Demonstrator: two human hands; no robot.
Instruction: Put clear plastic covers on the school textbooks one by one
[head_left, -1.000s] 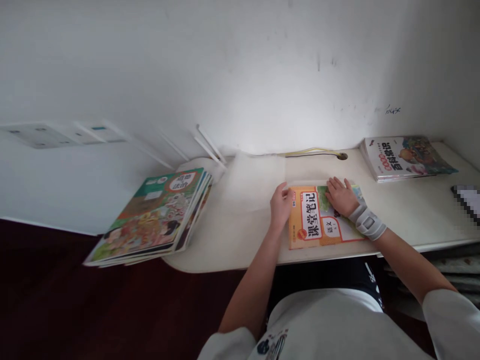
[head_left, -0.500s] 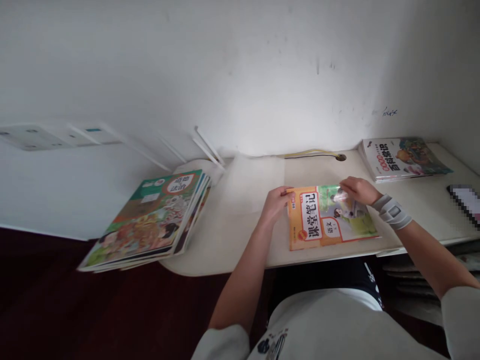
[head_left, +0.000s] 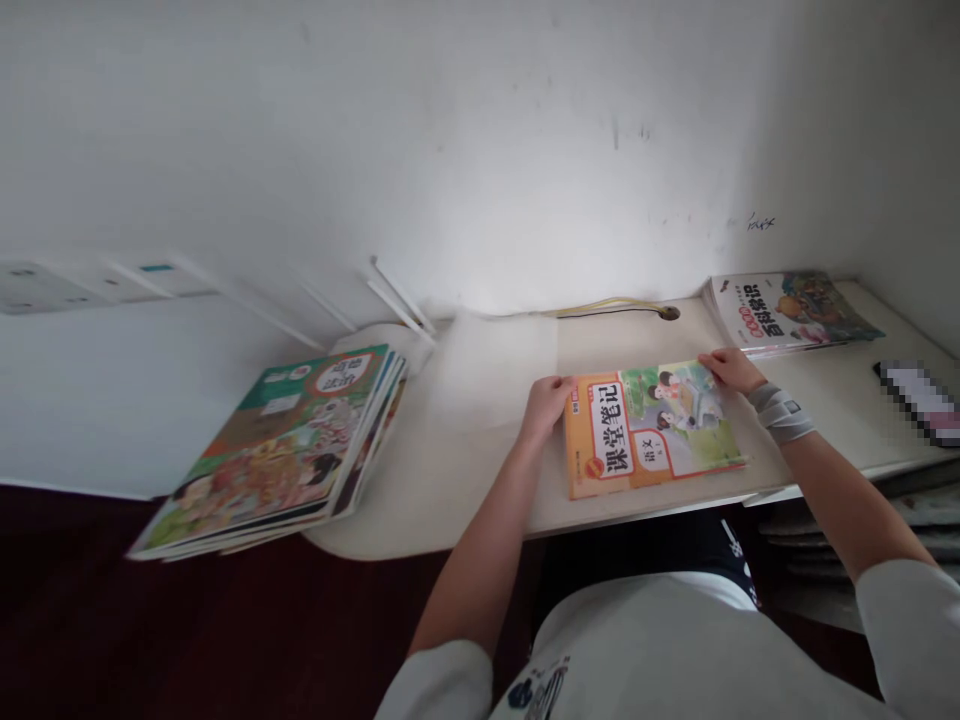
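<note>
An orange and green book (head_left: 652,425) with a cartoon cover lies before me at the front of the white desk (head_left: 480,450). My left hand (head_left: 549,402) grips its far left corner, fingers closed on the edge. At the far right corner, my right hand (head_left: 733,370) pinches the same book; a grey band (head_left: 781,410) is round that wrist. The book's cover is closed, and its near edge is close to the front edge of the desk.
To the left, a stack of picture-covered books (head_left: 277,440) overhangs the desk's rounded end. Another book stack (head_left: 787,310) sits at the back right, with a blurred-out phone (head_left: 919,400) nearer me. Thin cables (head_left: 600,308) run along the wall to a desk hole (head_left: 668,313).
My right hand has moved from over the book's top edge out to its far right corner, uncovering more of the cover picture. The whole view has shifted slightly.
</note>
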